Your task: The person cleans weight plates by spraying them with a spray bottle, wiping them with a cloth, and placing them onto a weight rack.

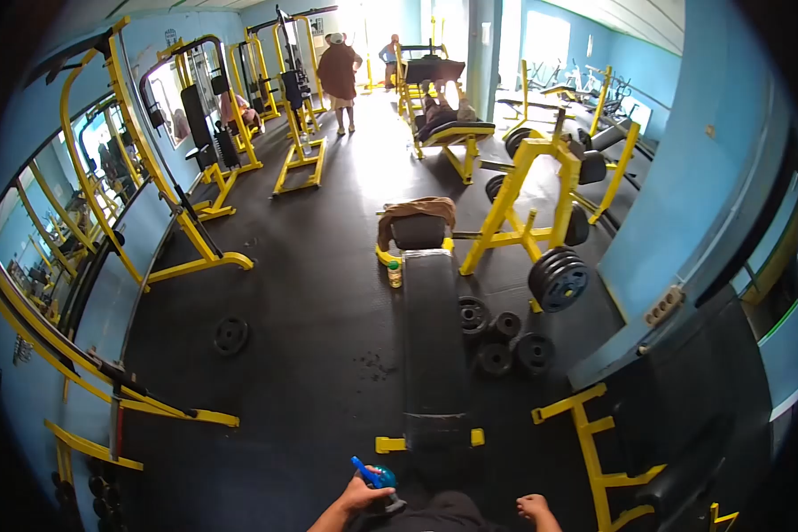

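My left hand is at the bottom, wrapped round a blue-and-teal bottle with a long blue piece at its top; it looks like a spray bottle. A small grey part shows just below the fingers. My right hand hangs to the right of my body, fingers curled in, with nothing visible in it. Ahead of both hands stands a black padded bench with yellow feet. A brown cloth drapes over its far end, and a small bottle with a green cap stands beside it on the floor.
Weight plates lie right of the bench, by a yellow plate rack. A single plate lies on the floor to the left. Yellow machines line the mirrored left wall. Far off, a person stands; another lies on a bench.
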`<state>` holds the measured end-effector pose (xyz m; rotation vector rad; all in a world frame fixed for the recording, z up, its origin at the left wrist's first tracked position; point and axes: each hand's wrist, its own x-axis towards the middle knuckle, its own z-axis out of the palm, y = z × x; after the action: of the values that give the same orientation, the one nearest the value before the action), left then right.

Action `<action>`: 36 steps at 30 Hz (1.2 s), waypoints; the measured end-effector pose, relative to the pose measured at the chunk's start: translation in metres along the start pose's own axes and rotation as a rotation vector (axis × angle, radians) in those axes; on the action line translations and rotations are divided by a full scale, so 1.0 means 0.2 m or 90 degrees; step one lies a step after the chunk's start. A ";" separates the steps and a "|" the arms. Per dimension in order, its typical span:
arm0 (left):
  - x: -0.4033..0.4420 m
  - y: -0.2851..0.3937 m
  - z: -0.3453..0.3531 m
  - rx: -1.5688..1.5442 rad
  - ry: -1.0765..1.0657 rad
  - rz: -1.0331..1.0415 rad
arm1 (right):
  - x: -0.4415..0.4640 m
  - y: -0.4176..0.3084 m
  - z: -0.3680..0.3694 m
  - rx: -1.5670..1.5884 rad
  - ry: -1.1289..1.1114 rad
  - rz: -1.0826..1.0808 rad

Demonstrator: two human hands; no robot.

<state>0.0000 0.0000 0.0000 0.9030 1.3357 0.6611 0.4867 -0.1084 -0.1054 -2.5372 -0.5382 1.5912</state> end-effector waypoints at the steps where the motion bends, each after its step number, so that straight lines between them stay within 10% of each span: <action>1: -0.06 0.03 0.01 -0.016 0.027 -0.033 | -0.04 0.05 -0.03 -0.051 -0.002 0.075; 18: 1.15 0.67 -0.93 -0.407 0.409 -0.044 | 0.53 -2.67 0.96 -0.118 -0.186 -0.432; 36: 3.92 1.99 -1.84 -0.137 0.255 -0.094 | 0.63 -5.08 1.12 0.199 -0.255 -0.364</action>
<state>-0.2131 0.9259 -0.0724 0.5069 1.6307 0.8821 0.0904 0.8605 -0.0435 -1.6422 -0.8727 1.7667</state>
